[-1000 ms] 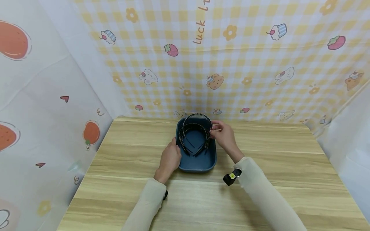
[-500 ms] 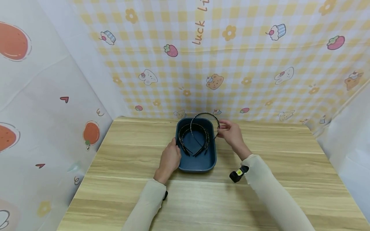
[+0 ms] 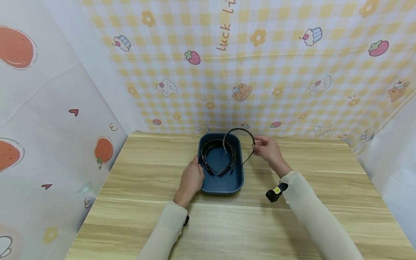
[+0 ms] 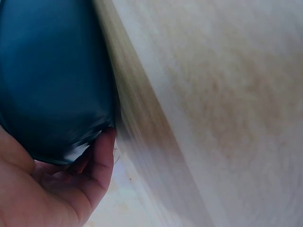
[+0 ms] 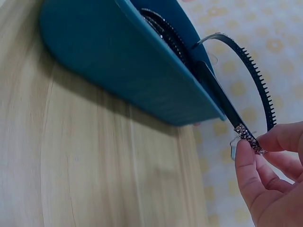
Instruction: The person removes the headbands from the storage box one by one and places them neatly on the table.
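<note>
A dark blue plastic bin [image 3: 222,185] sits on the table, with several black headbands [image 3: 232,161] lying nested inside it. My left hand [image 3: 191,177] grips the bin's left side; in the left wrist view, curled fingers [image 4: 102,161] hold the blue wall [image 4: 54,71]. Over the bin's right rim, my right hand [image 3: 268,150] pinches a thin black headband [image 3: 239,129] by one side. The right wrist view shows teeth along its inner edge and a glittery stretch [image 5: 246,136] right by the thumb and fingertips. One end of this headband still overlaps the bin.
The wood-grain table [image 3: 308,191] runs out on both sides of the bin. A yellow checked cloth [image 3: 208,72] hangs directly behind, and a white printed cloth [image 3: 81,144] closes the left side.
My right hand has moved right, carrying the pinched headband from above the middle of the bin to over its right rim. The left hand and the bin have stayed put.
</note>
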The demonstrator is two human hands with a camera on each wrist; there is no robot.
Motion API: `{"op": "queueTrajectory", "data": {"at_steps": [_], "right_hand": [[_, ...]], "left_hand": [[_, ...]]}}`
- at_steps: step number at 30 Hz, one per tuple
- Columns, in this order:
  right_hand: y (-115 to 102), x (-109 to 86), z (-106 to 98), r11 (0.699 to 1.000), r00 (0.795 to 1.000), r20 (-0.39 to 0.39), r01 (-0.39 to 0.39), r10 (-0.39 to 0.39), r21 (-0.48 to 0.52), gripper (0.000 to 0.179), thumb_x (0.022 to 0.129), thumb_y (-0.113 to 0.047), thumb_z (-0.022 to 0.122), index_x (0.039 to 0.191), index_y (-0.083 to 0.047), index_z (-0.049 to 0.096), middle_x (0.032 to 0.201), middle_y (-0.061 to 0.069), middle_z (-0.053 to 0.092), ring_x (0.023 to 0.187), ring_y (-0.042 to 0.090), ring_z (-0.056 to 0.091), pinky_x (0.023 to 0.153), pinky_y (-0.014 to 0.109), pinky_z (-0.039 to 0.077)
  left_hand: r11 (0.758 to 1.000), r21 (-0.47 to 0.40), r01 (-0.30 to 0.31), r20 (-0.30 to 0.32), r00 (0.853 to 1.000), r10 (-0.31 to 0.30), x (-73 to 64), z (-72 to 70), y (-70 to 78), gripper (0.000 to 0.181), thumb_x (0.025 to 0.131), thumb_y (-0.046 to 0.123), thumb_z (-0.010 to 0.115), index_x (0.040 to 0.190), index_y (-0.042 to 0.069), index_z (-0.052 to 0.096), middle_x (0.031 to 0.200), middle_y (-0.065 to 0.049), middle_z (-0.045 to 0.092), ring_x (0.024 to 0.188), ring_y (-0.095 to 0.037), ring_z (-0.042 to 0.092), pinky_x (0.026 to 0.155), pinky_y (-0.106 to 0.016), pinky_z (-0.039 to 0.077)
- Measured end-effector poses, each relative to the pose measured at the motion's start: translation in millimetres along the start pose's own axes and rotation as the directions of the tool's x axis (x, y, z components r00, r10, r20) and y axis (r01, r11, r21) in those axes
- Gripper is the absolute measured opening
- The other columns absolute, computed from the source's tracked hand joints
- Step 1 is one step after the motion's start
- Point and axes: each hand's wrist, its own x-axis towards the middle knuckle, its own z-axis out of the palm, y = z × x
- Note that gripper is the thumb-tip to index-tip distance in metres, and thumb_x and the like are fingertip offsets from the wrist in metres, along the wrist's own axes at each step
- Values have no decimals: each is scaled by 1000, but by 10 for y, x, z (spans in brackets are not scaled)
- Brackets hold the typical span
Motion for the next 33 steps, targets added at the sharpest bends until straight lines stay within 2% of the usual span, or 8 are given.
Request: {"op": "queueTrajectory", "data": {"at_steps": [4, 11, 14, 19, 26, 33], "right_hand": [[19, 21, -69, 1000, 1000, -4, -14, 14, -4, 46, 98, -3, 56, 143, -1, 50, 112, 16, 59, 81, 10, 67, 82, 31, 58], [92, 56, -186, 1000, 1000, -15, -19, 18, -12, 47, 98, -3, 57, 144, 1, 48, 111, 14, 57, 85, 14, 67, 81, 29, 58], [133, 60, -237, 1000, 1000, -16, -16, 16, -8, 48, 97, -2, 57, 144, 3, 48, 110, 14, 57, 82, 10, 66, 80, 28, 58], [187, 75, -313, 1000, 999, -21, -25, 25, -2, 49, 97, -2, 56, 144, 4, 47, 113, 16, 56, 78, 6, 64, 80, 27, 58], [258, 97, -392, 999, 999, -23, -37, 37, -12, 49, 98, -2, 55, 145, 4, 46, 118, 21, 56, 89, 15, 67, 82, 28, 57], [316, 96, -420, 998, 997, -29, -68, 69, 10, 48, 98, -3, 55, 144, 5, 45, 123, 26, 57, 83, 9, 68, 80, 25, 57]], "left_hand": [[1000, -4, 2, -1, 1000, -2, -2, -2, 6, 47, 105, 11, 42, 147, -9, 39, 135, -26, 57, 109, -40, 64, 90, -47, 54], [1000, -2, 8, -3, 1000, -8, 4, 4, -2, 47, 104, 11, 42, 147, -8, 39, 134, -25, 58, 110, -39, 64, 90, -47, 54], [1000, 3, 5, -2, 1000, -5, 6, 10, -2, 47, 104, 11, 43, 147, -8, 39, 133, -25, 58, 110, -39, 64, 90, -47, 53], [1000, 1, -3, -7, 1000, 3, 8, 3, 3, 47, 104, 10, 44, 146, -9, 40, 132, -26, 59, 109, -39, 64, 89, -47, 54], [1000, -3, 6, 0, 1000, -6, 14, 20, -3, 47, 104, 11, 42, 147, -7, 39, 133, -25, 58, 112, -38, 63, 91, -47, 53], [1000, -5, -7, -11, 1000, 7, 10, 25, -11, 47, 104, 11, 42, 147, -9, 39, 135, -25, 57, 111, -38, 64, 90, -46, 54]]}}
